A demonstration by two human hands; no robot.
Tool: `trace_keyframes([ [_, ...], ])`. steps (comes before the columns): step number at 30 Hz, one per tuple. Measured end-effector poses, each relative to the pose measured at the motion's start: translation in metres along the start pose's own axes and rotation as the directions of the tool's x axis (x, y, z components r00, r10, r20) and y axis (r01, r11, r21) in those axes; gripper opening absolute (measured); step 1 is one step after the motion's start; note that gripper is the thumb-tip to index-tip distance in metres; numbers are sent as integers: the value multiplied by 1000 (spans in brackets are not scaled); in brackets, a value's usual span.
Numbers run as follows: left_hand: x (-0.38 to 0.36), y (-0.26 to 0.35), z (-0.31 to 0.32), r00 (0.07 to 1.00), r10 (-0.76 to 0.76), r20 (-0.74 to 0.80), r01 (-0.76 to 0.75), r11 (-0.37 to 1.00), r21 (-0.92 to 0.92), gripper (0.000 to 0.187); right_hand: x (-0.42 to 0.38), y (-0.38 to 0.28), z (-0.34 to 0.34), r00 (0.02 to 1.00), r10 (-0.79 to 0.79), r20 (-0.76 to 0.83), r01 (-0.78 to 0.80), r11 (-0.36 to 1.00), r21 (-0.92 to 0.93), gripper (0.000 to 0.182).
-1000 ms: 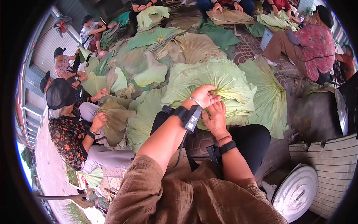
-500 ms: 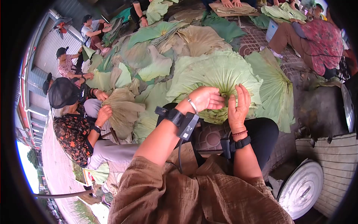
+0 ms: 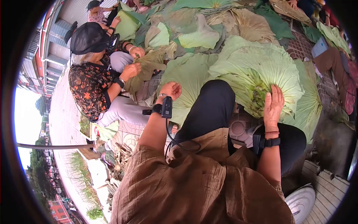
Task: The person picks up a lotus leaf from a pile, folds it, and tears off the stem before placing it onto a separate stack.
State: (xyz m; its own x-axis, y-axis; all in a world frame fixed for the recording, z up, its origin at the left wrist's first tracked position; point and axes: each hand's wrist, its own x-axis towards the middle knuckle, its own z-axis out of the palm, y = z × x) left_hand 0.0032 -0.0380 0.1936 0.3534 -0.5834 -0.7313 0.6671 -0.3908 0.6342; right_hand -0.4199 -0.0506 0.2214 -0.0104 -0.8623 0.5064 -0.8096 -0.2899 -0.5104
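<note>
Across my knees and the ground in front lies a large pale-green lotus leaf, spread wide, with a darker, crumpled bunch of leaf at its centre. My right hand rests on the near side of that leaf beside the bunch, fingers stretched out. Away to the left is my left hand, raised with its fingers curled in. Whether anything small is inside them does not show. Beneath it spreads another green lotus leaf.
To the left a seated person in a dark cap handles a brownish leaf. More leaves overlap across the ground ahead. A round metal lid sits at lower right, and dry scraps lie at lower left.
My left hand has left the leaf's centre and swung left, its fingers now curled. My right hand stays at the leaf. The view has turned to the left.
</note>
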Motion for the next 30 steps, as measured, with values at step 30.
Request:
trace_keyframes([
  [30, 90, -181, -55, 779, -624, 60, 468, 515, -718, 24, -7, -8, 17, 999, -24, 24, 26, 993, -113, 44],
])
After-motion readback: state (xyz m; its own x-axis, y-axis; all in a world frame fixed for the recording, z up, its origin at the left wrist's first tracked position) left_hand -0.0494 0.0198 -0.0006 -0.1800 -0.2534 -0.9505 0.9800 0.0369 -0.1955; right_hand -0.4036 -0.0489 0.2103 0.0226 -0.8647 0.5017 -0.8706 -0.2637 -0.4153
